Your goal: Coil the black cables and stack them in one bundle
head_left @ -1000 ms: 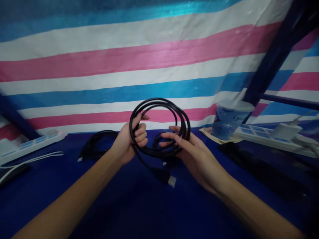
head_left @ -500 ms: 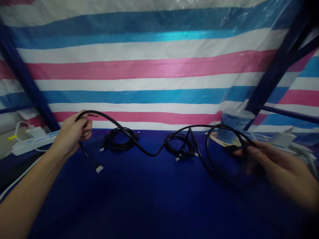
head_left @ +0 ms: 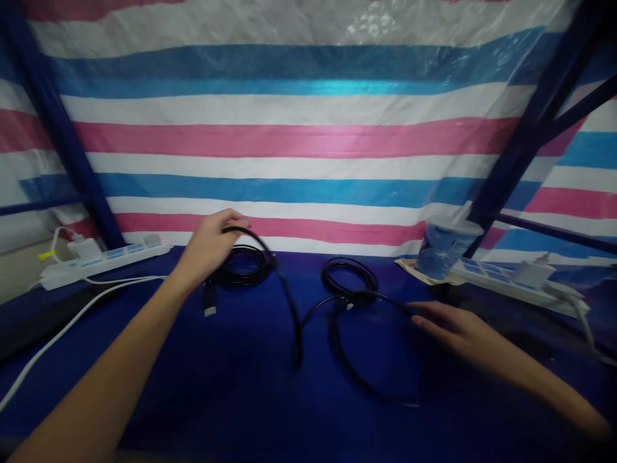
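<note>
My left hand [head_left: 209, 246] is closed on one end of a black cable [head_left: 294, 321], lifted just above the blue table [head_left: 241, 399]; its plug [head_left: 209, 302] dangles below the hand. The cable runs down to the table and spreads into a large loose loop [head_left: 366, 360] in the middle. My right hand [head_left: 457, 331] lies flat with fingers stretched out, at the loop's right side, touching or nearly touching the cable. Two other coiled black cables lie behind: one [head_left: 245, 267] under my left hand, one [head_left: 349, 278] at the centre.
A white power strip [head_left: 101, 263] with a plugged adapter and white cords sits at the back left. A blue paper cup [head_left: 446, 247] and a second power strip [head_left: 515, 283] stand at the back right. A striped tarpaulin and dark blue frame bars close the back.
The coil held between both hands has been pulled apart and laid down. My left hand moved back toward the centre with the cable end; my right hand lowered, opened and let the loop rest.
</note>
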Tool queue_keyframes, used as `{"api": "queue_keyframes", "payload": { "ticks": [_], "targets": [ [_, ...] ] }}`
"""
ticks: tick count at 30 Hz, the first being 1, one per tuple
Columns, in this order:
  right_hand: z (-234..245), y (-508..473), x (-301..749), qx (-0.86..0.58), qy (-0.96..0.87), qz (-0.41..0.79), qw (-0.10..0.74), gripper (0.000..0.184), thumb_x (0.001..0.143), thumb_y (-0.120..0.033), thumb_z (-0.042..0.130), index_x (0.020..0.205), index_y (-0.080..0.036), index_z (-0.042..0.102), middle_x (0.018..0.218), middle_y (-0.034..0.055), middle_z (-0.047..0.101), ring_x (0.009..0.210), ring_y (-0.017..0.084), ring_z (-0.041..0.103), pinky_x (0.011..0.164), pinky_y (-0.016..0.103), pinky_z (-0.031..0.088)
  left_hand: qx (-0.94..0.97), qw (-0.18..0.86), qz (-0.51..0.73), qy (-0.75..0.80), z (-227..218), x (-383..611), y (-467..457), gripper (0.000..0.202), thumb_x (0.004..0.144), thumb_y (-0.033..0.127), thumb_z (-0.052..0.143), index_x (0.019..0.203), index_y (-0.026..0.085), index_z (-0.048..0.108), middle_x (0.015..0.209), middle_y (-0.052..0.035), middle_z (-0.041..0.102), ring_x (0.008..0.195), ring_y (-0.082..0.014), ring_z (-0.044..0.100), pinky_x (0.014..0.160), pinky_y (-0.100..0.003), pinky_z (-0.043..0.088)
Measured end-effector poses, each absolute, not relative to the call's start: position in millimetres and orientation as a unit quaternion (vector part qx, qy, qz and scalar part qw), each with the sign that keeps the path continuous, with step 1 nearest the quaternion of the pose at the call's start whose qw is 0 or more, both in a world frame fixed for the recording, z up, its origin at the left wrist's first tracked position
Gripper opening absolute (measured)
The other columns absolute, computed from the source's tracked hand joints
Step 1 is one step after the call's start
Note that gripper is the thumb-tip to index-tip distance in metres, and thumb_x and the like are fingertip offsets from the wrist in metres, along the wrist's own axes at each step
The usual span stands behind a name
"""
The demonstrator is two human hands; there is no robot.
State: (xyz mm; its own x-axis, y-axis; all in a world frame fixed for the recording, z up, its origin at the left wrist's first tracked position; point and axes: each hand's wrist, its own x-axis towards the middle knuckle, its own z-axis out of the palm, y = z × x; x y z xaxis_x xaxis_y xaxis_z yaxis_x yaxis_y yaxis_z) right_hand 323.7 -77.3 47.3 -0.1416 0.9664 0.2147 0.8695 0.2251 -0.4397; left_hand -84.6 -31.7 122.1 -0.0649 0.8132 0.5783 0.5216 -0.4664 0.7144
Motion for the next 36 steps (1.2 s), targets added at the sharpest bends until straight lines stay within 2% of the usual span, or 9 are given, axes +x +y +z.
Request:
{"api": "queue_keyframes", "payload": {
  "ticks": [3, 7, 12, 22, 26, 29, 31, 33, 36],
  "targets": [
    [84, -72, 288, -0.588, -0.746, 0.050, 0.307, 0.050, 0.081, -0.057, 0.050, 0.108, -0.017, 0.066, 0.121, 0.0148, 0.062, 0.111, 0.034, 0.057, 0.096, 0.051, 0.043, 0.732, 0.129, 0.439, 0.504, 151, -45, -25, 0.010, 0.077, 0.023, 0.057, 0.078, 0.017, 0.065, 0.072, -0.0040, 0.060, 0.056, -0.0103, 0.044, 0.048, -0.023, 0.028],
    [127, -80, 212, -0.324, -0.795, 0.357, 0.369, 0.052, 0.081, -0.062, 0.052, 0.119, -0.027, 0.057, 0.117, 0.0086, 0.064, 0.107, 0.025, 0.061, 0.089, 0.039, 0.049, 0.692, 0.322, 0.450, 0.463, 182, -9, -11, 0.012, 0.080, 0.020, 0.054, 0.082, 0.015, 0.064, 0.053, 0.0015, 0.043, 0.038, -0.0053, 0.028, 0.037, -0.020, 0.014],
    [113, -65, 144, -0.218, -0.659, 0.517, 0.501, 0.036, 0.086, -0.031, 0.060, 0.121, -0.030, 0.051, 0.069, -0.0047, 0.063, 0.050, 0.006, 0.054, 0.052, 0.020, 0.046, 0.483, 0.660, 0.520, 0.246, 191, -10, 15, 0.018, 0.089, 0.008, 0.035, 0.090, 0.012, 0.052, 0.050, 0.0075, 0.029, 0.031, -0.0010, 0.019, 0.032, -0.013, 0.015],
    [119, 0, 157, -0.197, -0.597, 0.491, 0.603, 0.065, 0.070, -0.007, 0.063, 0.123, -0.044, 0.054, 0.136, -0.0036, 0.046, 0.078, 0.010, 0.059, 0.065, 0.026, 0.052, 0.300, 0.714, 0.622, 0.117, 193, -20, 30, 0.033, 0.089, -0.002, 0.021, 0.093, 0.009, 0.052, 0.051, 0.0068, 0.030, 0.031, -0.0005, 0.022, 0.030, -0.012, 0.016],
    [120, 1, 137, -0.177, -0.544, 0.554, 0.605, 0.052, 0.080, -0.030, 0.066, 0.127, -0.042, 0.050, 0.131, -0.0034, 0.053, 0.115, 0.016, 0.053, 0.092, 0.033, 0.047, 0.266, 0.655, 0.702, 0.086, 176, 26, 18, 0.029, 0.094, 0.008, 0.024, 0.098, 0.014, 0.053, 0.048, 0.0079, 0.028, 0.031, -0.0020, 0.020, 0.032, -0.013, 0.017],
    [133, -3, 139, -0.178, -0.511, 0.544, 0.642, 0.019, 0.086, -0.038, 0.059, 0.094, -0.023, 0.068, 0.106, 0.0023, 0.065, 0.107, 0.016, 0.057, 0.094, 0.030, 0.045, 0.315, 0.590, 0.727, 0.159, 152, 55, 20, 0.018, 0.092, 0.015, 0.034, 0.100, 0.019, 0.049, 0.051, 0.0071, 0.034, 0.039, -0.0050, 0.034, 0.042, -0.015, 0.033],
    [148, -3, 152, -0.203, -0.465, 0.548, 0.665, 0.018, 0.085, -0.032, 0.060, 0.074, -0.018, 0.064, 0.070, -0.0001, 0.062, 0.073, 0.010, 0.061, 0.077, 0.023, 0.051, 0.426, 0.490, 0.714, 0.262, 142, 61, 26, 0.016, 0.087, 0.020, 0.047, 0.103, 0.020, 0.048, 0.065, 0.0029, 0.048, 0.058, -0.0092, 0.050, 0.058, -0.021, 0.044],
    [161, -1, 171, -0.243, -0.448, 0.583, 0.633, 0.012, 0.084, -0.026, 0.062, 0.074, -0.018, 0.062, 0.044, -0.0072, 0.041, 0.041, 0.004, 0.041, 0.048, 0.015, 0.045, 0.547, 0.305, 0.690, 0.363, 141, 54, 29, 0.034, 0.079, 0.020, 0.059, 0.111, 0.020, 0.048, 0.098, -0.0054, 0.057, 0.091, -0.0169, 0.057, 0.079, -0.030, 0.045],
    [170, 1, 191, -0.326, -0.491, 0.633, 0.502, 0.010, 0.080, -0.026, 0.064, 0.076, -0.017, 0.061, 0.038, -0.0111, 0.026, 0.031, 0.002, 0.016, 0.029, 0.012, 0.020, 0.732, -0.037, 0.587, 0.344, 152, 35, 25, 0.052, 0.074, 0.009, 0.059, 0.122, 0.023, 0.046, 0.136, -0.0102, 0.044, 0.131, -0.0263, 0.035, 0.104, -0.041, 0.028]
  ]
}}
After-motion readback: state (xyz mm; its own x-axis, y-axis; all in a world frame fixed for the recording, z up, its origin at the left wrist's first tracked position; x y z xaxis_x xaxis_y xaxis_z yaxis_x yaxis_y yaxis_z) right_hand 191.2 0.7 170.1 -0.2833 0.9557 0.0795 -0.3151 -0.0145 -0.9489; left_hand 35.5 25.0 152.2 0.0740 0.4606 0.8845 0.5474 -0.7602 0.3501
